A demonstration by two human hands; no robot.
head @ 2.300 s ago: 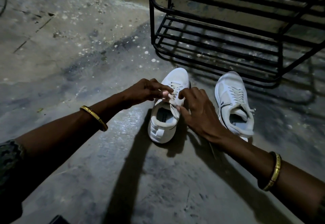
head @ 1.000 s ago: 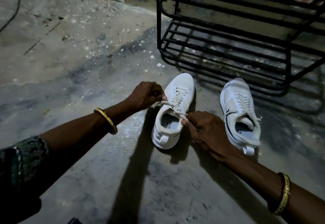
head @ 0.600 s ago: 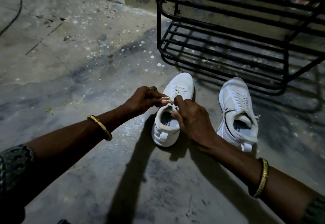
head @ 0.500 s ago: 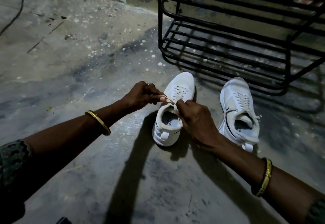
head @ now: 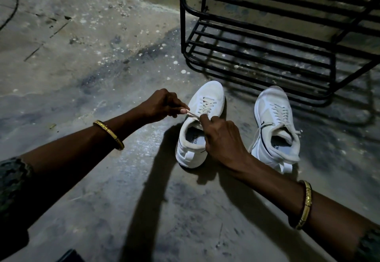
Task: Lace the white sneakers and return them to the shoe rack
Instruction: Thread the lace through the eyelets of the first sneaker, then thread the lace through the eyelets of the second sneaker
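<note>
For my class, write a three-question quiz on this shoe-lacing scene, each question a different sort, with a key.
1. True or false: both sneakers are already on the shoe rack.
2. Which sneaker are the hands working on? A) the left sneaker B) the right sneaker C) neither
3. Fill in: the left hand pinches the end of a ____ beside the left sneaker.

Key
1. False: both stand on the floor in front of the rack.
2. A: the right hand rests over its tongue while the left hand pulls the lace.
3. lace
</note>
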